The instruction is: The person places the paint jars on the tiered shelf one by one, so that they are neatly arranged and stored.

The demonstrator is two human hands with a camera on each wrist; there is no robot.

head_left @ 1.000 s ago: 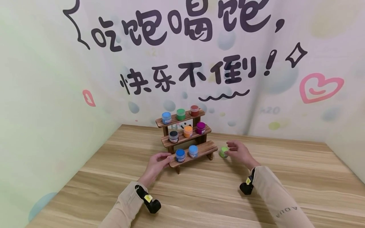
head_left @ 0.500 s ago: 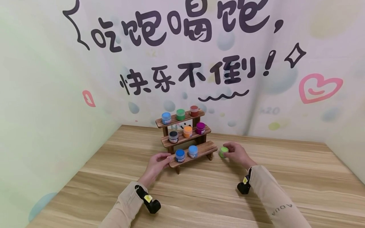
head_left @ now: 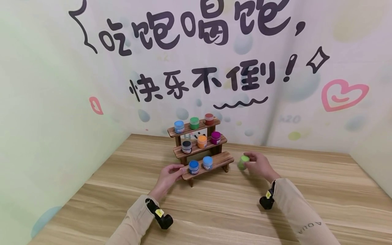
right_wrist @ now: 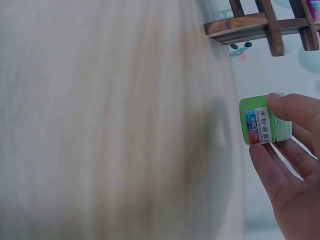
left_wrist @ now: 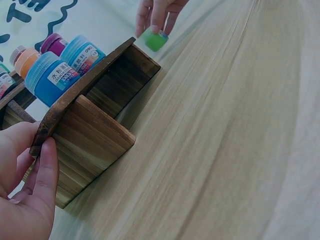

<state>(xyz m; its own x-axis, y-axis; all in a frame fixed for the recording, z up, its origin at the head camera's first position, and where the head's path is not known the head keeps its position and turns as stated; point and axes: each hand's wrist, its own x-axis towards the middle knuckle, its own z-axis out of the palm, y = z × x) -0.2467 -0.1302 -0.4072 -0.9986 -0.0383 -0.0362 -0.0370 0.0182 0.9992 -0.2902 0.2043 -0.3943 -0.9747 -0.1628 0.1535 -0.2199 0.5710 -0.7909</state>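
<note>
My left hand [head_left: 166, 177] pinches the left end of the lowest shelf of a three-tier wooden display stand [head_left: 222, 159]. In the left wrist view its thumb and fingers [left_wrist: 47, 170] close round the shelf end from above and below. To the right of the stand, my right hand [head_left: 259, 166] grips a light green paint jar [head_left: 243, 162] between thumb and fingers. The right wrist view shows this jar [right_wrist: 260, 120] off the table, its white label facing the camera. A dark blue paint jar [head_left: 193, 167] and a light blue one [head_left: 207, 162] stand on the lowest shelf.
Black [head_left: 186, 147], orange [head_left: 202, 141] and purple [head_left: 215, 137] jars fill the middle shelf. Light blue [head_left: 179, 127], green [head_left: 194, 123] and red [head_left: 209, 119] jars stand on top. A printed cloth backdrop [head_left: 122, 88] rises behind the wooden table [head_left: 214, 211].
My right hand has closed on the light green jar and lifted it slightly, moving it a little to the right. My left hand stays on the stand.
</note>
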